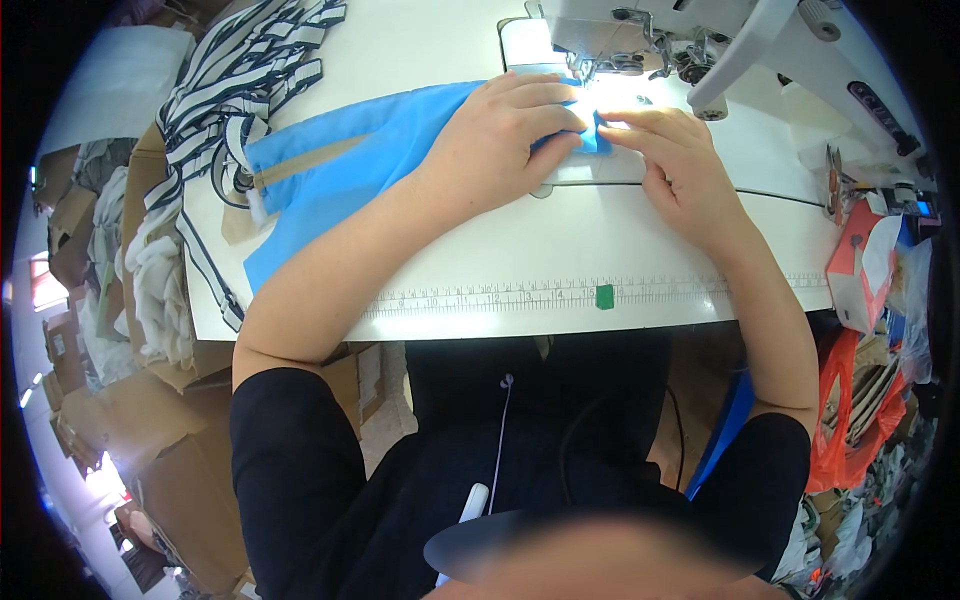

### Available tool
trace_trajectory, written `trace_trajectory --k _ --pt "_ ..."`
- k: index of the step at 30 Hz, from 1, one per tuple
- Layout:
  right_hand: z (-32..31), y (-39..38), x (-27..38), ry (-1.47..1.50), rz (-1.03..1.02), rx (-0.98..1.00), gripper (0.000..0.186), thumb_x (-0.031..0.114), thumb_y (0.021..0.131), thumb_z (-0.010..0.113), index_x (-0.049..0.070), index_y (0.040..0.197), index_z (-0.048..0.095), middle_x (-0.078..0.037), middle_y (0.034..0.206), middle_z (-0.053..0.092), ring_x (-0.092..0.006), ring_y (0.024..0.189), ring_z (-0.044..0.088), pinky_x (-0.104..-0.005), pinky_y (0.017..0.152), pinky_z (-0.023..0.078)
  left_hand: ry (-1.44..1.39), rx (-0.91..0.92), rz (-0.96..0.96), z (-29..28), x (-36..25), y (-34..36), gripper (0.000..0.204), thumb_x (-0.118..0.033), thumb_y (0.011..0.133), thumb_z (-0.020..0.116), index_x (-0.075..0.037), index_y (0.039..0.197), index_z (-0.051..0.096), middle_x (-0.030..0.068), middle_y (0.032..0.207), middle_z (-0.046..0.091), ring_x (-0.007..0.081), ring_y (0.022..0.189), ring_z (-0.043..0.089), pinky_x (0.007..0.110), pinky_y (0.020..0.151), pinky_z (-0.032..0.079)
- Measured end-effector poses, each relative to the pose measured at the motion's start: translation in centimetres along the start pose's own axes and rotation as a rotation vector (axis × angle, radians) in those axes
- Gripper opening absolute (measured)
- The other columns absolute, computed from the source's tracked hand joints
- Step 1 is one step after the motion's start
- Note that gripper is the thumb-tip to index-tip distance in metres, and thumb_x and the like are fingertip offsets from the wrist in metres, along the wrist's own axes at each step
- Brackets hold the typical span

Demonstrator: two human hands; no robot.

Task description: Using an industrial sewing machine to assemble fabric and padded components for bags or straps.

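Observation:
A blue fabric piece (340, 200) with a tan strip along it stretches across the white sewing table (500, 250) to the machine's lit needle area (600, 90). My left hand (510, 140) is closed on the fabric just left of the needle, its fingers bent and thumb close to them. My right hand (680, 170) lies just right of it, forefingers stretched to the fabric's edge below the presser foot, thumb apart. The fabric under my left fingers is partly hidden.
Black-and-white striped straps (230, 70) are piled at the table's left. Metal snips (834, 180) and a red-and-white box (860, 260) sit at the right. Cardboard boxes (190, 480) stand left of me; a red plastic bag (835, 440) hangs below the right edge.

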State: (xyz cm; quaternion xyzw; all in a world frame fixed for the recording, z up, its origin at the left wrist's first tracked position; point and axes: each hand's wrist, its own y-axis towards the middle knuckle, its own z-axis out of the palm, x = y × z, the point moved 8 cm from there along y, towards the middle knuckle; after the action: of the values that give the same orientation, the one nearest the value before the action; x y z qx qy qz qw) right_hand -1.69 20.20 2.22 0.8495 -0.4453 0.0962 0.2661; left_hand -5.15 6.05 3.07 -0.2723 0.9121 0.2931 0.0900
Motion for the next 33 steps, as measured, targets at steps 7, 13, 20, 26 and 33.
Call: trace_trajectory --k 7,13,20,26,33 --pt "0.4 -0.4 0.5 -0.142 -0.041 0.069 0.043 -0.005 0.077 0.055 0.011 0.114 0.067 -0.003 0.129 0.058 -0.0215 0.114 0.052 -0.0417 0.107 0.034 0.017 -0.02 0.025 0.0 -0.2 0.1 0.011 -0.013 0.083 0.07 -0.007 0.091 0.073 0.0064 0.113 0.067 0.026 0.116 0.058 0.037 0.097 0.048" --pt "0.2 -0.5 1.5 -0.211 -0.064 0.06 0.043 -0.005 0.073 0.058 0.008 0.113 0.068 -0.002 0.126 0.058 -0.0207 0.112 0.053 -0.0413 0.103 0.038 -0.048 -0.041 -0.054 0.1 -0.1 0.0 0.012 -0.016 0.083 0.07 -0.009 0.092 0.072 0.006 0.107 0.067 0.0249 0.109 0.059 0.039 0.093 0.048" --pt "0.3 -0.4 2.3 -0.252 -0.1 0.045 0.049 -0.008 0.068 0.054 0.004 0.115 0.064 -0.003 0.123 0.059 -0.0242 0.111 0.055 -0.0404 0.102 0.04 -0.037 -0.026 -0.08 0.3 0.6 -0.3 0.013 -0.016 0.083 0.072 -0.008 0.092 0.069 0.0053 0.111 0.066 0.0254 0.106 0.061 0.036 0.09 0.05" --pt "0.6 0.1 2.5 -0.323 -0.04 0.082 0.05 -0.005 0.071 0.053 0.007 0.118 0.063 -0.003 0.122 0.058 -0.0219 0.113 0.054 -0.0473 0.106 0.034 -0.055 -0.004 -0.051 0.4 1.7 0.2 0.013 -0.018 0.084 0.07 -0.008 0.092 0.071 0.0063 0.109 0.068 0.025 0.106 0.061 0.037 0.093 0.049" --pt "0.2 0.0 2.2 -0.306 -0.027 0.072 0.051 -0.005 0.07 0.054 0.008 0.118 0.063 -0.002 0.124 0.058 -0.0218 0.115 0.053 -0.0495 0.107 0.033 -0.082 -0.048 -0.035 0.3 1.5 0.5 0.011 -0.014 0.079 0.073 -0.007 0.086 0.07 0.0071 0.108 0.068 0.027 0.105 0.062 0.036 0.088 0.051"
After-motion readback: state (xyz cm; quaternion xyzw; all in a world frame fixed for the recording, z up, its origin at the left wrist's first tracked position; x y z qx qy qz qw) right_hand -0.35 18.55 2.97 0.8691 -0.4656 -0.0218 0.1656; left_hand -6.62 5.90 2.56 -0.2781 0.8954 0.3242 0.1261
